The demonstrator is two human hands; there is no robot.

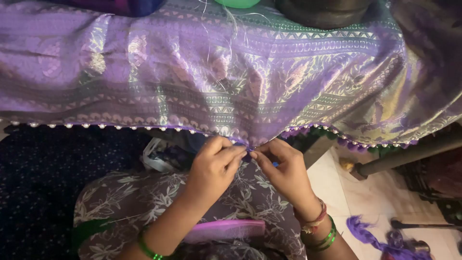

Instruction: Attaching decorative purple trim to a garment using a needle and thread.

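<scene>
The purple woven cloth, shot with gold and grey patterned bands, hangs across the whole upper half of the view, and its lower hem carries a row of small white beads running from 9 o'clock to 3 o'clock. At the middle of that hem, just below centre, both hands meet. The left hand sits at 7 o'clock of the meeting spot, its fingers curled together and its thumb and forefinger pinched on the hem edge. The right hand sits at 5 o'clock of the same spot, its fingertips likewise closed on the beaded edge, touching the left hand's fingertips. The cloth thus lies directly above both hands, at 12 o'clock, with the hem nipped between them.

Loose pale threads trail down the cloth at 12 o'clock. Below the hands lies a lap in floral grey fabric, and on it, at 6 o'clock, a pink comb. Green bangles ring the right wrist, and another green bangle shows on the left. At 4 o'clock, on the pale floor, lies a bundle of purple thread. A dark dotted cloth fills the 8 o'clock side.
</scene>
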